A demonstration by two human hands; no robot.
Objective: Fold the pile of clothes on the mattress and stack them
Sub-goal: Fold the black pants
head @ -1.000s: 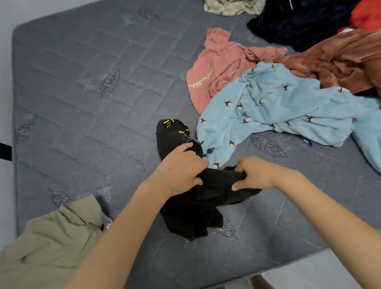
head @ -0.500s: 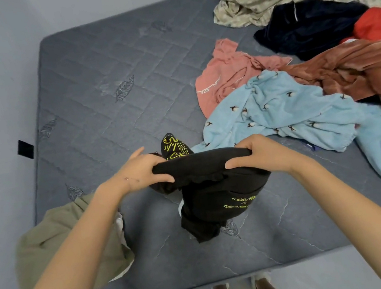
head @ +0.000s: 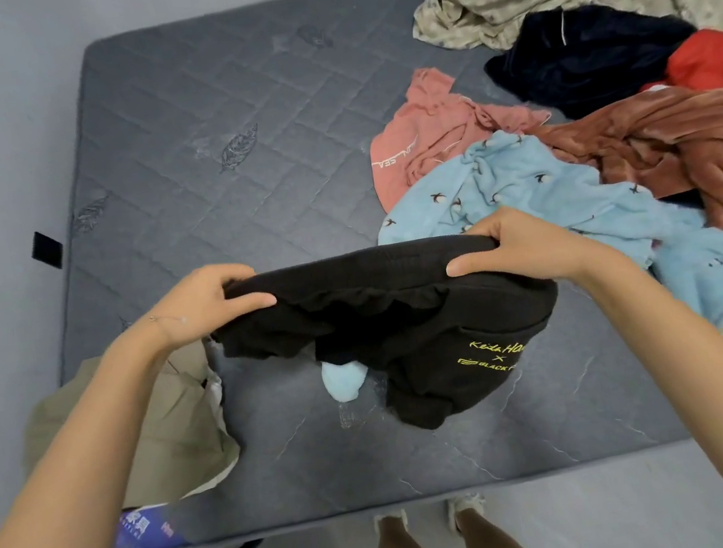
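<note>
My left hand (head: 207, 306) and right hand (head: 518, 252) each pinch the top edge of the black garment (head: 407, 328), thumbs on my side and fingers curled over the far side. My hands are wider apart than half a second ago, so that edge is now pulled into a long band between them. A second ago the garment was bunched on the mattress (head: 210, 155); now it hangs over the near part, yellow lettering at its lower right facing me. A pale blue scrap (head: 344, 379) has come into sight under it, perhaps a sock. The khaki garment (head: 169, 425) lies below my left forearm as before. The blue garment (head: 528, 193) sits just beyond my right hand, with the pink top (head: 418, 140), brown garment (head: 672, 140), navy one (head: 586, 54) and red one (head: 716, 59) still heaped behind it
</note>
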